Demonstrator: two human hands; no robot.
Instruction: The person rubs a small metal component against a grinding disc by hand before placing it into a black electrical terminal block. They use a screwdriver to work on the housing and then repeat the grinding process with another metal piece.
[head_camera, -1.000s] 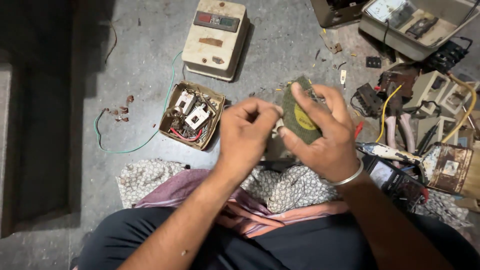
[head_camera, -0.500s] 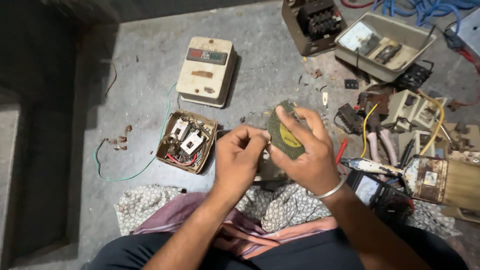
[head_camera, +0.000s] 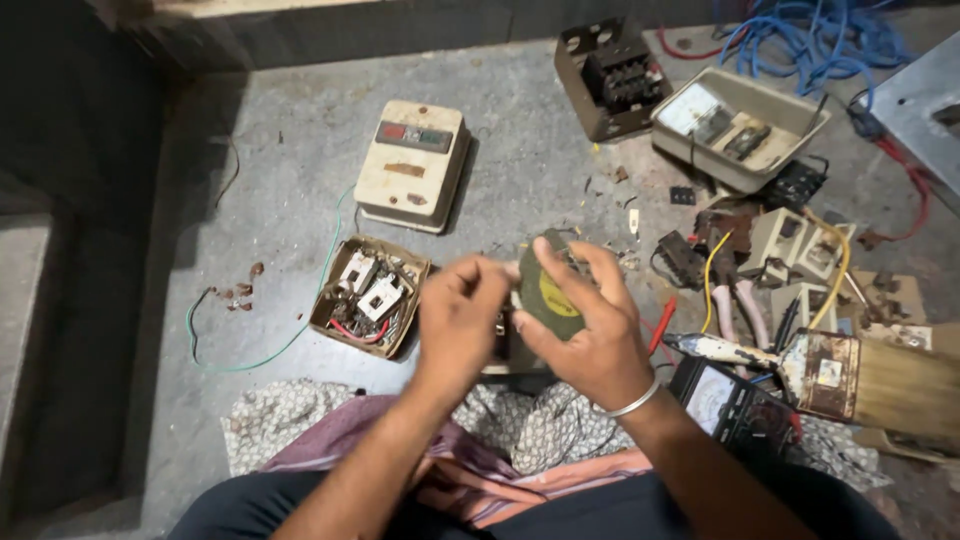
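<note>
My right hand (head_camera: 590, 340) grasps the dark part (head_camera: 548, 292) with the yellow disc, held above the floor just right of the open box (head_camera: 368, 297). My left hand (head_camera: 462, 320) pinches at its left edge, fingertips blurred. Best to steady the part and work slowly.

Cream switch box (head_camera: 412, 165), opened wired box (head_camera: 368, 296), green wire (head_camera: 262, 350), blue cable (head_camera: 800, 40), multimeter (head_camera: 728, 402) on grey floor (head_camera: 520, 130).

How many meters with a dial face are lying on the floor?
2. A dark meter lies just right of the right hand, by the cloth. A pale one sits in the grey tray at top right. Clutter may hide more.
</note>
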